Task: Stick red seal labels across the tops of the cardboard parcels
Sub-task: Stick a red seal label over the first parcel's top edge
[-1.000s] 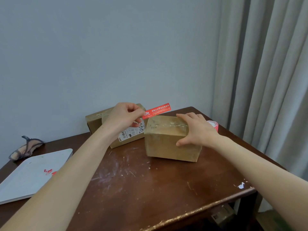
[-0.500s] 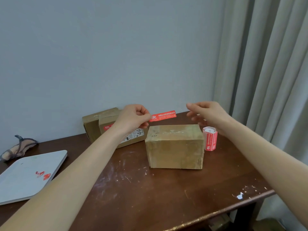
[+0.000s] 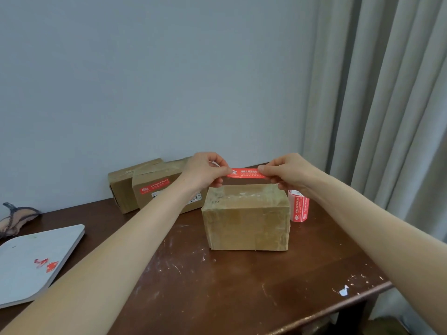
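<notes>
Since the earlier frame the right hand [image 3: 290, 174] has come to pinch the red seal label [image 3: 246, 172], the left hand [image 3: 205, 172] pinching its other end, taut above the bare front parcel [image 3: 246, 226] near the back edge of the table [image 3: 217, 293]; one rear parcel [image 3: 169, 189] is already labelled.

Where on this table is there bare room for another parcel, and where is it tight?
Bare wood: the table's front strip before the near parcel, and between that parcel and the white board. Crowded: the back, with two parcels by the wall and the label roll beside the near parcel.
</notes>
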Demonstrator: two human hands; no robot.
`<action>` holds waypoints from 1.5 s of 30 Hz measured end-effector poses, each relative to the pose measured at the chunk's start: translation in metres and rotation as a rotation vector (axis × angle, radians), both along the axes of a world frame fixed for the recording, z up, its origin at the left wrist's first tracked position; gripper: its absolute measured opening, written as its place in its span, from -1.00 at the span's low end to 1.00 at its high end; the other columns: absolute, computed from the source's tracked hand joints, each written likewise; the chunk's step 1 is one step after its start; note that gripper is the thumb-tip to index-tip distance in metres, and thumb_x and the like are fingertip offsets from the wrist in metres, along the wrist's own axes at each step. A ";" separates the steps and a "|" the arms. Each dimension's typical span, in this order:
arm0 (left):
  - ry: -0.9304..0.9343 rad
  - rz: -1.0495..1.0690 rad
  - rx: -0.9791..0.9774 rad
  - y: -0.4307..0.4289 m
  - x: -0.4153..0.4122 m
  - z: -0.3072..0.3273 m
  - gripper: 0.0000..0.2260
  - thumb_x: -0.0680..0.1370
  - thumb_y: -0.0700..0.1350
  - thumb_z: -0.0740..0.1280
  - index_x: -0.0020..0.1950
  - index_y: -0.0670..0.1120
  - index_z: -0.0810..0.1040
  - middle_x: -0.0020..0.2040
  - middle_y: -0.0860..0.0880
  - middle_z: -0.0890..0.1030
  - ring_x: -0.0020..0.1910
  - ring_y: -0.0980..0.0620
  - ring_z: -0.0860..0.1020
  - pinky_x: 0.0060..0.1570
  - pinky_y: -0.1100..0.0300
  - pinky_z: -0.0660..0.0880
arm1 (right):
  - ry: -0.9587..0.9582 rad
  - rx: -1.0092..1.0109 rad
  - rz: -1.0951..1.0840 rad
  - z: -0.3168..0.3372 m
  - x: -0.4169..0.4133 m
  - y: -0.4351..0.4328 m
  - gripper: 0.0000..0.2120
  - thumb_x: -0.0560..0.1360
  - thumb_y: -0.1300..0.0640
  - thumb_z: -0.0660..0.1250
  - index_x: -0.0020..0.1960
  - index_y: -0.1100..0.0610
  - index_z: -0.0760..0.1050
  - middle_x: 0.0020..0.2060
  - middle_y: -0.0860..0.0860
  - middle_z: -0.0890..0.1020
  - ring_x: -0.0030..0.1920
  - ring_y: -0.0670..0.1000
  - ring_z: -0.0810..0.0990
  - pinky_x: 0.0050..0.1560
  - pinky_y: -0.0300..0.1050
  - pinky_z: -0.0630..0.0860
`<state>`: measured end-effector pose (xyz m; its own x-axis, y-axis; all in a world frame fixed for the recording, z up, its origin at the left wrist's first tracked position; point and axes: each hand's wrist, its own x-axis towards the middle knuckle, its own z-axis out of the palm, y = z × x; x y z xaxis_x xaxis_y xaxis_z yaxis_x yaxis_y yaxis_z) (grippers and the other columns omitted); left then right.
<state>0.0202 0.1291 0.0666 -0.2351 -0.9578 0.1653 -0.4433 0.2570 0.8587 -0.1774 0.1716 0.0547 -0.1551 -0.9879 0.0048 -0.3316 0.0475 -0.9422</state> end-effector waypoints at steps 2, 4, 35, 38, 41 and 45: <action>0.011 0.011 0.020 -0.003 -0.003 -0.002 -0.93 0.46 -0.22 0.44 -0.19 -0.15 0.57 -0.32 -0.07 0.58 -0.45 0.11 0.50 -0.35 0.25 0.55 | 0.038 0.013 -0.003 -0.001 0.001 -0.002 -0.80 0.51 0.08 0.41 -0.16 0.23 0.56 -0.42 0.02 0.50 -0.47 -0.12 0.39 -0.46 -0.30 0.37; -0.002 0.022 0.044 -0.004 -0.005 -0.005 -0.93 0.45 -0.22 0.45 -0.14 -0.15 0.57 -0.32 -0.07 0.57 -0.46 0.11 0.50 -0.33 0.24 0.58 | 0.109 0.017 0.001 -0.002 0.001 -0.004 -0.78 0.53 0.07 0.38 -0.15 0.24 0.55 -0.43 0.02 0.48 -0.50 -0.14 0.38 -0.48 -0.32 0.34; -0.652 0.005 -0.017 -0.026 -0.024 -0.035 -0.84 0.48 -0.06 0.38 -0.21 -0.14 0.61 -0.20 -0.07 0.58 -0.40 0.08 0.42 -0.42 0.27 0.33 | 0.777 0.171 -0.029 -0.028 0.002 -0.036 -0.61 0.41 -0.16 0.40 -0.05 0.18 0.63 -0.13 0.05 0.69 -0.10 0.06 0.66 0.00 0.04 0.60; -0.668 -0.005 -0.019 -0.028 -0.024 -0.036 -0.84 0.48 -0.07 0.37 -0.25 -0.11 0.53 -0.28 -0.05 0.49 -0.41 0.04 0.38 -0.42 0.26 0.30 | 0.791 0.173 -0.034 -0.029 0.003 -0.036 -0.65 0.41 -0.13 0.39 -0.09 0.17 0.63 -0.14 0.05 0.70 -0.11 0.06 0.67 -0.06 0.01 0.58; -0.678 -0.010 -0.007 -0.029 -0.023 -0.035 -0.83 0.48 -0.06 0.36 -0.26 -0.11 0.50 -0.39 -0.03 0.39 -0.45 0.05 0.31 -0.44 0.26 0.25 | 0.794 0.170 -0.033 -0.030 0.004 -0.036 -0.64 0.40 -0.15 0.39 -0.12 0.16 0.62 -0.17 0.05 0.69 -0.13 0.06 0.67 -0.07 0.01 0.59; -0.690 -0.013 -0.031 -0.030 -0.024 -0.039 -0.84 0.48 -0.05 0.36 -0.25 -0.10 0.49 -0.28 -0.07 0.45 -0.34 -0.01 0.38 -0.34 0.19 0.31 | 0.820 0.158 -0.049 -0.033 0.003 -0.036 -0.66 0.41 -0.15 0.38 -0.19 0.16 0.58 -0.28 0.01 0.63 -0.18 0.05 0.64 -0.13 -0.04 0.56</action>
